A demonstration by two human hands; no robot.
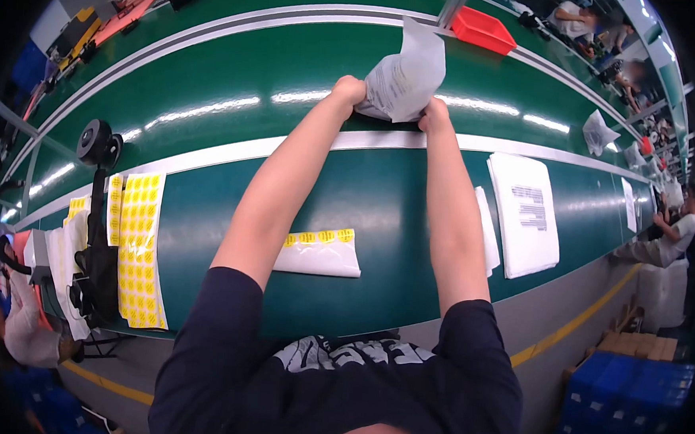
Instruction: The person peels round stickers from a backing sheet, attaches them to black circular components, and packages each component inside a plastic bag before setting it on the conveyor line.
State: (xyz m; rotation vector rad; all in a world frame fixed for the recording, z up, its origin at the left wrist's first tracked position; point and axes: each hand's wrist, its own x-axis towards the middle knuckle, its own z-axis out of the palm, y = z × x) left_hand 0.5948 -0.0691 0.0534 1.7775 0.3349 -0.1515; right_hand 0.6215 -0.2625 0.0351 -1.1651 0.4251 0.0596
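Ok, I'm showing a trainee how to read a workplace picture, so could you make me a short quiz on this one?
1. What do the left hand and right hand hold between them?
a) a strip of tape
b) a plastic bag
c) a cardboard box

2. True or false: the red tray lies on the near table, closer to the person's shirt than the hands are.

3. Fill in: on the near table, the white stack with black print lies to the ____ of the big sheet of yellow stickers, as the person sees it.

Key: 1: b. 2: false; the red tray lies beyond the hands. 3: right.
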